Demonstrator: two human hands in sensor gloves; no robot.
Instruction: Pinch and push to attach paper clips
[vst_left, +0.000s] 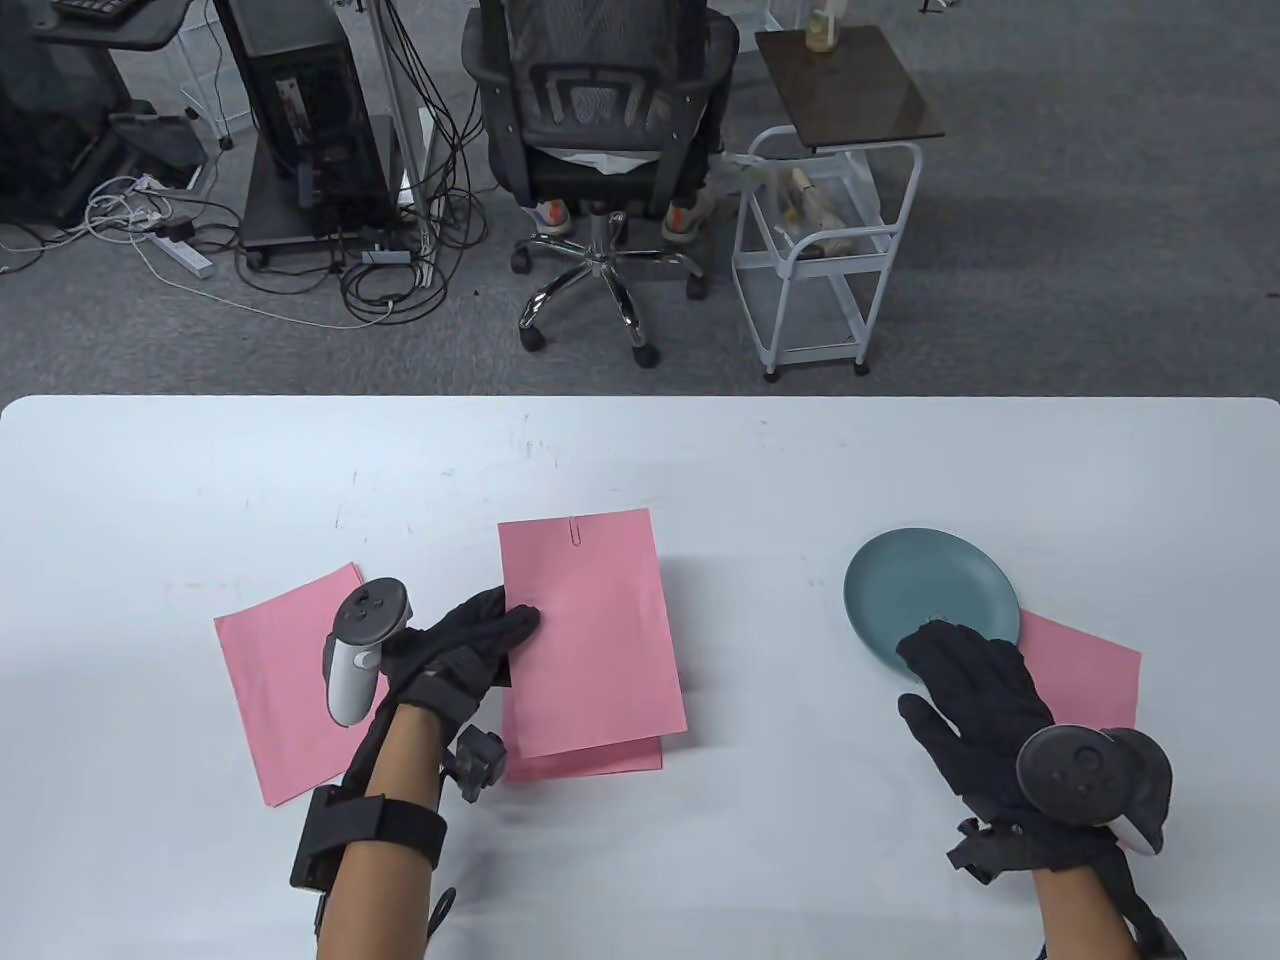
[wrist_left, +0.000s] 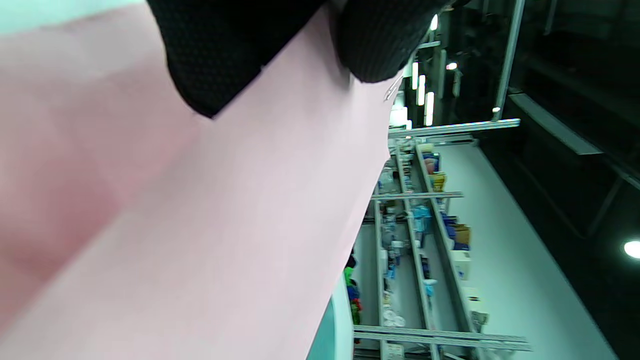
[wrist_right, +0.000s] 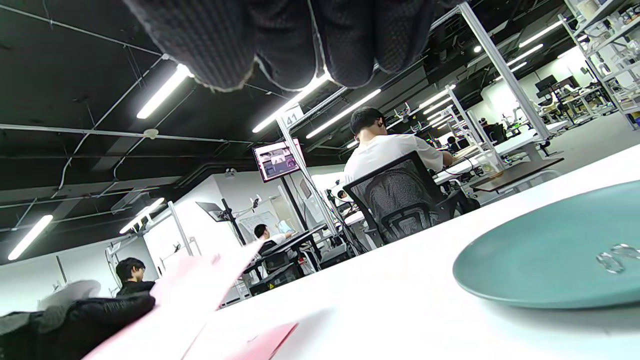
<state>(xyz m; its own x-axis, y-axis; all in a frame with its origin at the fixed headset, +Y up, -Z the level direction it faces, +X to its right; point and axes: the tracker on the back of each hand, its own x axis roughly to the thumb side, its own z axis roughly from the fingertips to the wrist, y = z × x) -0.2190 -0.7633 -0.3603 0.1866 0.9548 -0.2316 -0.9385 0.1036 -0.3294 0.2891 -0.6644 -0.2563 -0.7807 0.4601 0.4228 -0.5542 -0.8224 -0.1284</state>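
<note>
A stack of pink paper (vst_left: 600, 640) lies mid-table with a silver paper clip (vst_left: 577, 530) on its far edge. My left hand (vst_left: 512, 625) pinches the stack's left edge, and the sheet looks raised there. The left wrist view shows gloved fingertips (wrist_left: 210, 65) on the pink paper (wrist_left: 225, 225), with the clip (wrist_left: 392, 92) at its edge. My right hand (vst_left: 935, 650) reaches with straight fingers over the near rim of a teal plate (vst_left: 920, 575) and holds nothing. In the right wrist view, loose clips (wrist_right: 614, 257) lie in the plate (wrist_right: 540, 265).
One pink sheet (vst_left: 285, 680) lies left of my left hand. Another pink sheet (vst_left: 1085, 670) lies partly under the plate and my right hand. Beyond the table's far edge stand an office chair (vst_left: 600, 130) and a white trolley (vst_left: 825, 240).
</note>
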